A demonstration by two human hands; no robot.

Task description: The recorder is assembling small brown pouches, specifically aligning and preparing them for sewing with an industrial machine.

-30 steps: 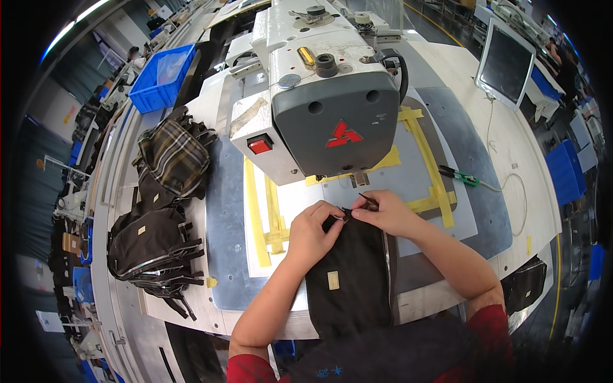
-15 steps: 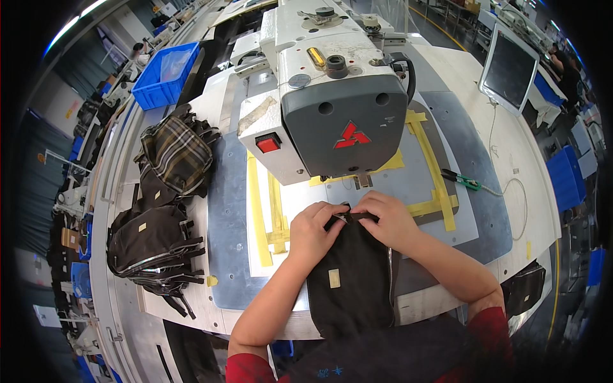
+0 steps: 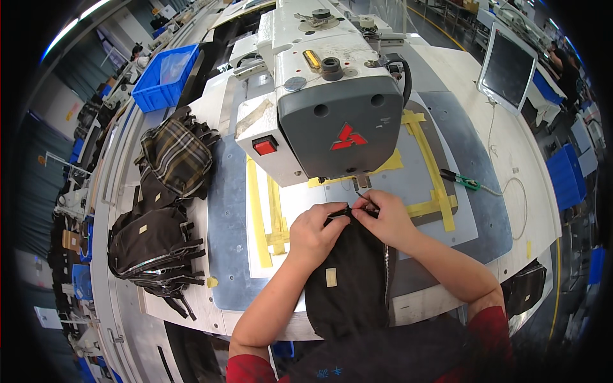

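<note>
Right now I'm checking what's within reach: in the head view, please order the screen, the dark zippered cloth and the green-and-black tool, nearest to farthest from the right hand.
1. Dark zippered cloth: right at the right hand.
2. Green-and-black tool: off to the right.
3. Screen: farther right, toward the back.

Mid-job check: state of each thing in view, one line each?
Long black fabric piece, spread out lengthwise, far end held
Left hand, closed on that end
Right hand, pinching a thin dark strip
Blue plastic bin, open-topped, clear plastic inside
White-framed monitor, screen dark
Red rectangular switch, on or off unclear
Green-handled snips, lying down; blades too small to tell
</note>
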